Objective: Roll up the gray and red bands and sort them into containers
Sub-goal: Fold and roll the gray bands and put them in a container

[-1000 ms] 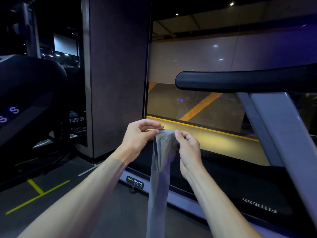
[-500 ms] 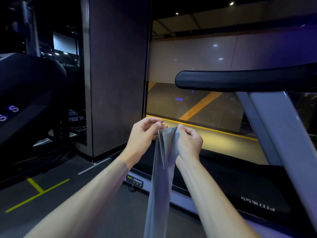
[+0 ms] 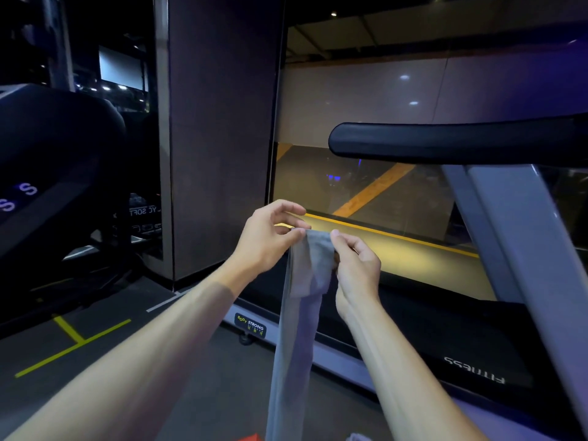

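both hands grasp the top of the gray band (image 3: 299, 316), held up at chest height in front of a treadmill (image 3: 496, 370). left hand (image 3: 265, 240) pinches the band's upper left corner between thumb and forefinger, the other fingers curled loosely above it. right hand (image 3: 356, 268) pinches the upper right corner, thumb toward the camera, fingers curled behind the cloth. the top of the band is folded over, so a short flap hangs down in front between the two hands; below the flap the rest of the band falls straight, narrow and slightly twisted, and runs out of view at the bottom edge. both forearms reach in from the bottom of the view and are bare.

behind the hands the black treadmill deck lies low, with mirrored lettering on its side rail and a small label (image 3: 250, 325) at its front corner reading "body strong". its black handrail (image 3: 451, 143) crosses the upper right, carried by a gray slanted upright (image 3: 521, 249). a dark pillar (image 3: 222, 132) stands left of centre, a glass wall (image 3: 366, 100) to its right. another dark machine (image 3: 54, 163) sits at far left. yellow tape lines (image 3: 71, 342) mark the dark floor. at the bottom edge a bit of red (image 3: 251, 437) and a bit of gray (image 3: 359, 437) show, too cropped to identify.
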`<move>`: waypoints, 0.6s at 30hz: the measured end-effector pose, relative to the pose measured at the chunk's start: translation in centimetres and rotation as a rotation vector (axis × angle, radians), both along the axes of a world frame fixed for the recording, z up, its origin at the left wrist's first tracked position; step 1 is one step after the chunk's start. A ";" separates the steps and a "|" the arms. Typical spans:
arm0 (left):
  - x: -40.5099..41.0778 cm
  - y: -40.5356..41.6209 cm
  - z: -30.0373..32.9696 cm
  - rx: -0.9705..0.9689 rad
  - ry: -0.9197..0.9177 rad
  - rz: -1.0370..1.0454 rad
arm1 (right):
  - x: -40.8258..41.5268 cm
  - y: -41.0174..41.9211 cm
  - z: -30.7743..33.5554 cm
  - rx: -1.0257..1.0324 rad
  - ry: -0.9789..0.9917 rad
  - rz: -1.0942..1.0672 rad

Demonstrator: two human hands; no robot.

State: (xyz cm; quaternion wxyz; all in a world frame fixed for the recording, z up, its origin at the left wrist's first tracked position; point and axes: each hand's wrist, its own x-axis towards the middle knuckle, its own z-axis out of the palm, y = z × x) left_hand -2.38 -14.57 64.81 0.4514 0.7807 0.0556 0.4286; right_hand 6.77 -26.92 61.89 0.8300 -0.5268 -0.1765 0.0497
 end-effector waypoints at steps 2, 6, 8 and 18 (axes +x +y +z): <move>-0.1 0.2 0.5 0.048 0.046 -0.004 | 0.1 -0.2 -0.4 0.023 -0.002 0.035; -0.1 -0.1 0.6 0.090 0.053 -0.017 | -0.2 0.4 0.1 0.052 0.017 -0.050; -0.1 -0.5 0.6 0.111 0.016 -0.018 | -0.3 1.0 1.0 0.054 0.007 -0.106; -1.8 0.6 -3.3 -0.054 0.024 0.071 | 1.3 2.6 9.9 0.007 -0.129 -0.197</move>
